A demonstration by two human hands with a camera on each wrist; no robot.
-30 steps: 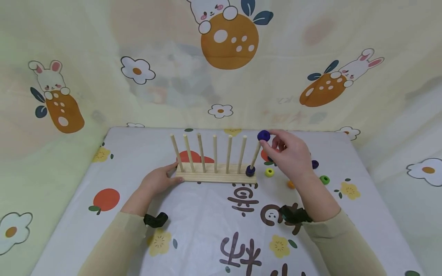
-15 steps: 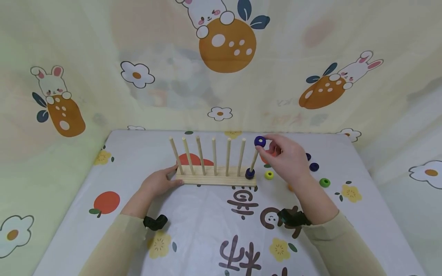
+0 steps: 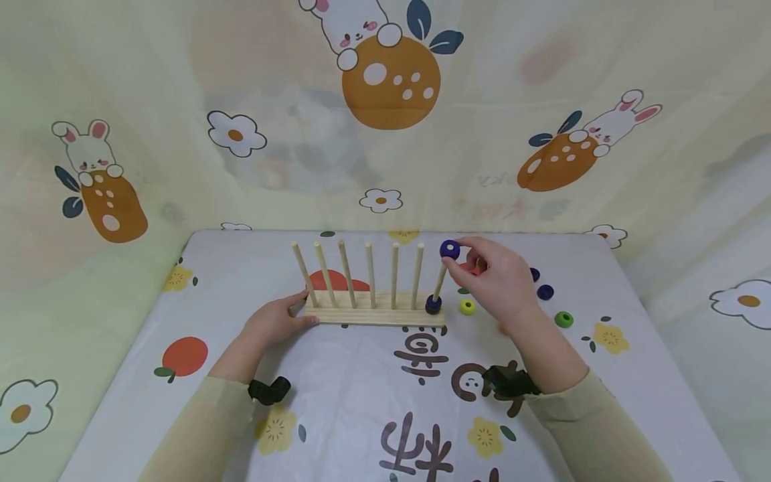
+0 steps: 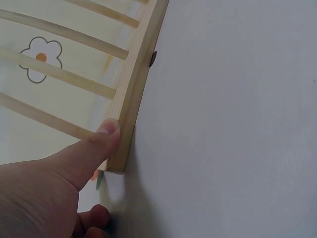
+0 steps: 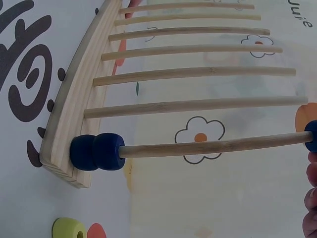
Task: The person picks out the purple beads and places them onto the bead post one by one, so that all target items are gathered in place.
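Observation:
A wooden peg rack (image 3: 373,316) with several upright pegs stands on the table. My left hand (image 3: 274,323) grips its left end, the thumb (image 4: 106,131) on the base's front edge and the fingers mostly hidden behind. Between thumb and fingertips, my right hand (image 3: 496,278) pinches a dark blue bead (image 3: 450,250) at the top of the rightmost peg (image 5: 213,147). In the right wrist view the pinched bead is cut off by the frame edge, right at the peg's tip. Two blue beads (image 5: 96,151) sit stacked at the foot of that same peg.
Right of the rack lies a yellow-green bead (image 3: 467,307). Beyond my right wrist are a green bead (image 3: 564,319) and loose dark blue beads (image 3: 545,292). An orange bead (image 3: 503,329) is mostly hidden by my right forearm. A patterned curtain (image 3: 289,174) hangs behind the table.
My right hand has come slightly left and down with the blue bead, which has turned so its hole shows. The left hand keeps its grip on the rack. The head view has shifted slightly.

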